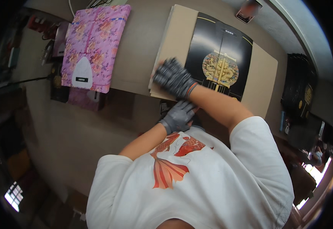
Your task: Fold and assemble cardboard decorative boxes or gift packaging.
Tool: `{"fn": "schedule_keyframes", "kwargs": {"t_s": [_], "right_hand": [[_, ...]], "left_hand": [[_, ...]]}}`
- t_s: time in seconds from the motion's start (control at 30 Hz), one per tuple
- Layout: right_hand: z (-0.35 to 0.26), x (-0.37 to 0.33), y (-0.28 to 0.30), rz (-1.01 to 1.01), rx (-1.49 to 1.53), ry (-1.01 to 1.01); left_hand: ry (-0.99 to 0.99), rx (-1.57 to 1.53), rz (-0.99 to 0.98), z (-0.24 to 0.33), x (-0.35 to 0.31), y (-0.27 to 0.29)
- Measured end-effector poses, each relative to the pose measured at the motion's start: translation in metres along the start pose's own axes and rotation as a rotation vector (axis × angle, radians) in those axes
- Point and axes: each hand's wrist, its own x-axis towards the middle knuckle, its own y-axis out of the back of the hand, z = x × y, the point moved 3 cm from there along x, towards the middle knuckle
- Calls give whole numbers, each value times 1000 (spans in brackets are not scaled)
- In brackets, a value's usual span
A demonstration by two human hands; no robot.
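Observation:
My right hand (pixel 173 77), in a grey knit glove with an orange cuff edge, reaches across to the left edge of a stack of brown cardboard sheets (pixel 178 34). Motion smears its fingers, so their grip cannot be made out. On the stack lies a glossy black printed panel (pixel 204 38) with a round gold-and-coloured emblem (pixel 212 68) and a centre seam. Close to my body, below the table edge, my left hand (pixel 178 116) wears a smooth grey glove. Its fingers stretch out to the right, partly under my right wrist, with nothing visible in them.
A stack of pink floral panels (pixel 98 49) lies at the table's left, overhanging the front edge. At the far right of the table rests a phone-like object (pixel 248 10). Dark panels (pixel 298 86) are piled to the right. More printed boxes sit lower left.

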Motion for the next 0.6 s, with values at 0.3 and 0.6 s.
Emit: {"fn": "schedule_keyframes", "kwargs": {"t_s": [0.3,0.6], "right_hand": [[-61,-16,3,-141,288,117],[20,-104,112,281,59,-615]], "left_hand": [[267,-345,347,-5,-34,95],[161,-211,424,-20,87,87]]}}
